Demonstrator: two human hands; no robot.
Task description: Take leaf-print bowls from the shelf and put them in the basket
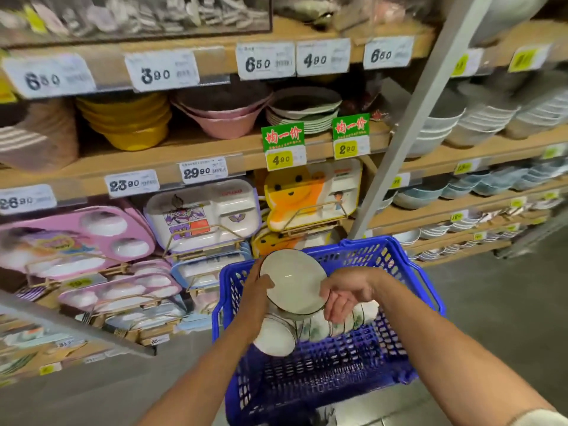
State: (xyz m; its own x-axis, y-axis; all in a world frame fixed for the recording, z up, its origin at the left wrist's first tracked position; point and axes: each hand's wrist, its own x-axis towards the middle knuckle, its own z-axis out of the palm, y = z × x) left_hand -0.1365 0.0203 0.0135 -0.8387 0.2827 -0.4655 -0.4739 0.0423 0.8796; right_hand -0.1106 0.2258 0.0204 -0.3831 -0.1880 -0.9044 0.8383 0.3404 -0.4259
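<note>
Left hand (256,292) and right hand (344,298) held the tilted bowl (292,279) by its rim just above the blue basket (368,241); an early release risked knocking it against the stacked bowls (319,329) inside, chipping them.

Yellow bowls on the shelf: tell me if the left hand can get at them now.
Probably not yet: the left hand grips the white bowl over the blue basket, the right hand on its other rim. Nothing stands before the yellow bowls.
</note>
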